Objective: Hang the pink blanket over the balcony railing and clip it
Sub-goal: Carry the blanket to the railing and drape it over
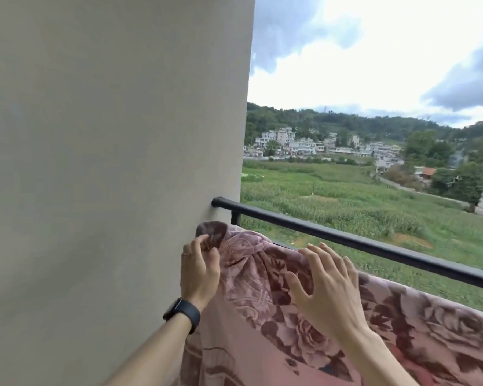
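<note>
The pink blanket (262, 324), patterned with dark red roses, is held up in front of the black balcony railing (346, 235), its top edge just below the rail. My left hand (198, 271), with a black watch on the wrist, pinches the blanket's upper left corner close to the wall. My right hand (326, 288) lies on the bunched top edge with its fingers spread. No clip is visible.
A plain beige wall (109, 162) fills the left side, and the railing meets it at its left end. Beyond the rail lie green fields, white houses and wooded hills under a cloudy sky.
</note>
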